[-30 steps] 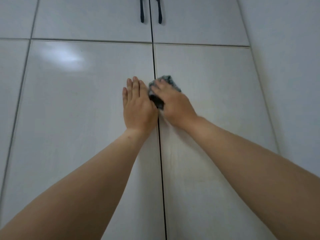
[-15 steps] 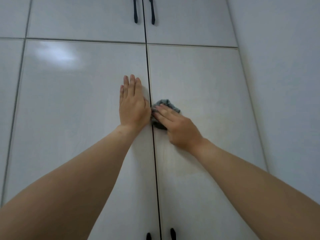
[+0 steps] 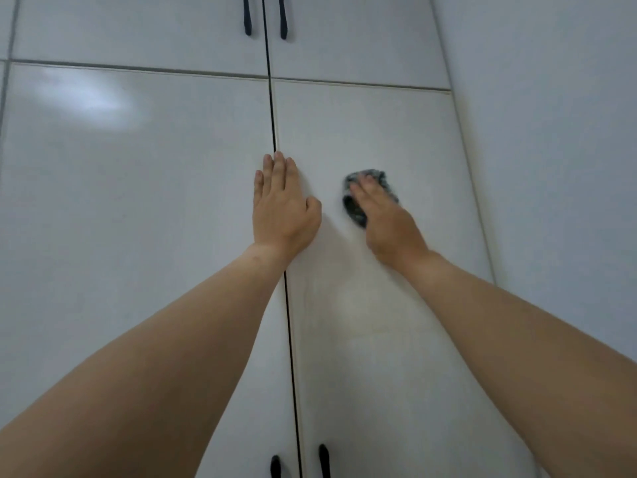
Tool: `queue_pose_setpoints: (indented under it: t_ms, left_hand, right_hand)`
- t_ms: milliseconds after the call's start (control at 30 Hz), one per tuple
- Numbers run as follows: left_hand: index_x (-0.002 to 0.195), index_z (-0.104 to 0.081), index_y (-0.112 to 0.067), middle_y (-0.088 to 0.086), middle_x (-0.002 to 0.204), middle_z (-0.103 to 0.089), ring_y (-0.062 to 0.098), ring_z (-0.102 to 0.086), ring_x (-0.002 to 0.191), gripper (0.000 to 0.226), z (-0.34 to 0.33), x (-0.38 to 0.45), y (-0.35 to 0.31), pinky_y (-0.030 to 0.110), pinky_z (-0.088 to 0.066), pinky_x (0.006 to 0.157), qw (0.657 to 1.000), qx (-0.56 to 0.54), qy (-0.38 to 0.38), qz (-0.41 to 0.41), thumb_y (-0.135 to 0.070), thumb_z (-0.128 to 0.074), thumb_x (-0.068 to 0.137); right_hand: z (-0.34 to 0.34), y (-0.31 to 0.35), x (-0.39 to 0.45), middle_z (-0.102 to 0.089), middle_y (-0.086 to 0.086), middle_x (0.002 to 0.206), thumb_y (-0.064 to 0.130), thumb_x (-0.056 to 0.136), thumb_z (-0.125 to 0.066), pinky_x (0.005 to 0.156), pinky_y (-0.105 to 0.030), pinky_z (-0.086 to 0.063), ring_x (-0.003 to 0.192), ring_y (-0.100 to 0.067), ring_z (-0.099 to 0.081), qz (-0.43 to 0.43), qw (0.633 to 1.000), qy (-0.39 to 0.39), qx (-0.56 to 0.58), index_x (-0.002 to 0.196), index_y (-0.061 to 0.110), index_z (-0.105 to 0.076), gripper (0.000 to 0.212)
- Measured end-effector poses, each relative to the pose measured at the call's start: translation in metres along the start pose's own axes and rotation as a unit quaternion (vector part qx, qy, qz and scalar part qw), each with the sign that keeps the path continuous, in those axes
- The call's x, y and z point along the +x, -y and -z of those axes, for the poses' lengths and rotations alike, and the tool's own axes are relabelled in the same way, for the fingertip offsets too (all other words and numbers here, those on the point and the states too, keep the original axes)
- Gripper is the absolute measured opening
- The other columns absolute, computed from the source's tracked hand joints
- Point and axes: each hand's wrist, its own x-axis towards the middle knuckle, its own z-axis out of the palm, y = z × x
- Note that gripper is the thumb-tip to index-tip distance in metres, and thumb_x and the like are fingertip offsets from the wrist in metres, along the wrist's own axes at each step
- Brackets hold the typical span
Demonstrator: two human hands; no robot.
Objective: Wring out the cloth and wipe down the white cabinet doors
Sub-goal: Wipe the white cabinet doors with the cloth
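Two tall white cabinet doors fill the view, the left door (image 3: pixel 138 219) and the right door (image 3: pixel 372 125), split by a dark vertical gap. My left hand (image 3: pixel 282 208) lies flat with straight fingers across that gap, its thumb on the right door. My right hand (image 3: pixel 387 224) presses a bunched dark grey cloth (image 3: pixel 355 208) against the right door, fingers stretched over it. Most of the cloth is hidden under the palm. A faint streaky patch shows on the right door below my right wrist.
Dark handles (image 3: pixel 264 15) hang on the upper pair of doors above a horizontal seam. Two more dark handles (image 3: pixel 299 462) show at the bottom edge. A plain white wall (image 3: pixel 551 150) adjoins the right door. Another white panel lies at the far left.
My right hand has slid the cloth rightward, away from the centre gap and out onto the right door. My left hand stays flat by the gap.
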Motion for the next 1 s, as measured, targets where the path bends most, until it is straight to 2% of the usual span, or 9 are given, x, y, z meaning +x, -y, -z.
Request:
queue_pose_setpoints:
  t_ms: [133,167,267,333,533,600,733,867,1000]
  left_hand:
    - [0.157,-0.01,0.0,0.016,0.167,-0.005,0.027,0.006,0.155,0.082,-0.009,0.002,-0.007,0.042,0.006,0.125,1.0,0.004,-0.02,0.023,-0.034,-0.029,0.085]
    - [0.157,-0.011,0.001,0.017,0.166,-0.006,0.027,0.004,0.155,0.082,-0.011,0.002,-0.01,0.043,0.005,0.125,0.999,0.007,-0.028,0.03,-0.034,-0.031,0.085]
    - [0.156,-0.016,0.0,0.02,0.165,-0.01,0.03,0.001,0.154,0.085,-0.016,0.004,-0.016,0.045,0.004,0.125,0.998,0.027,-0.05,0.041,-0.041,-0.036,0.085]
    - [0.156,-0.018,0.0,0.021,0.165,-0.011,0.031,0.001,0.154,0.086,-0.019,0.004,-0.018,0.046,0.004,0.125,0.997,0.037,-0.061,0.044,-0.044,-0.036,0.085]
    - [0.156,-0.017,0.0,0.02,0.165,-0.009,0.03,0.003,0.154,0.086,-0.023,0.004,-0.017,0.046,0.004,0.125,0.996,0.043,-0.067,0.039,-0.045,-0.037,0.086]
    - [0.155,-0.018,0.0,0.021,0.165,-0.01,0.031,0.002,0.154,0.086,-0.024,0.004,-0.017,0.047,0.003,0.125,0.995,0.054,-0.072,0.038,-0.046,-0.038,0.086]
    - [0.156,-0.019,-0.001,0.022,0.165,-0.009,0.032,0.002,0.154,0.087,-0.024,0.004,-0.018,0.048,0.003,0.125,0.995,0.058,-0.072,0.037,-0.05,-0.037,0.085]
    - [0.155,-0.02,-0.001,0.022,0.165,-0.009,0.032,0.002,0.154,0.087,-0.022,0.004,-0.017,0.048,0.003,0.125,0.996,0.053,-0.064,0.037,-0.048,-0.037,0.084]
    - [0.156,-0.019,-0.001,0.021,0.165,-0.009,0.031,0.002,0.154,0.088,-0.022,0.004,-0.016,0.047,0.003,0.125,0.996,0.048,-0.065,0.033,-0.049,-0.037,0.085]
  right_hand:
    - [0.02,-0.034,0.05,-0.025,-0.016,0.157,0.003,0.094,-0.041,0.12,-0.036,-0.016,0.146,-0.029,-0.023,-0.249,0.968,-0.022,-0.004,0.151,0.003,-0.027,0.059]
    - [0.018,-0.023,0.054,-0.028,-0.018,0.155,0.007,0.094,-0.041,0.12,-0.036,-0.017,0.144,-0.031,-0.025,-0.231,0.973,-0.02,-0.005,0.149,0.002,-0.03,0.056]
    - [0.005,0.001,0.029,-0.024,-0.008,0.159,0.01,0.097,-0.039,0.12,-0.031,-0.016,0.147,-0.023,-0.02,0.018,0.997,0.067,0.015,0.151,0.01,-0.032,0.055]
    - [0.012,-0.023,0.016,-0.018,-0.002,0.162,0.004,0.096,-0.041,0.12,-0.03,-0.016,0.149,-0.018,-0.015,0.069,0.995,0.072,-0.006,0.153,0.016,-0.029,0.059]
    - [0.025,-0.087,0.032,-0.013,-0.011,0.162,0.001,0.094,-0.04,0.122,-0.036,-0.013,0.149,-0.025,-0.012,-0.272,0.962,-0.033,-0.015,0.154,0.01,-0.02,0.065]
    - [0.011,-0.059,0.036,-0.021,-0.014,0.16,0.004,0.093,-0.038,0.122,-0.035,-0.011,0.149,-0.027,-0.015,-0.222,0.973,-0.062,0.0,0.152,0.007,-0.027,0.06]
    - [0.011,-0.037,0.021,-0.017,-0.002,0.162,0.003,0.097,-0.038,0.118,-0.025,-0.009,0.149,-0.017,-0.013,-0.008,0.999,0.041,0.005,0.154,0.018,-0.027,0.06]
    - [0.043,-0.093,0.023,-0.011,-0.005,0.163,0.007,0.101,-0.035,0.119,-0.027,-0.01,0.15,-0.02,-0.012,-0.165,0.986,0.03,0.002,0.156,0.018,-0.019,0.058]
    - [0.039,-0.102,0.014,-0.007,-0.007,0.163,0.004,0.1,-0.036,0.122,-0.031,-0.008,0.15,-0.022,-0.007,-0.237,0.971,0.01,0.009,0.156,0.014,-0.014,0.061]
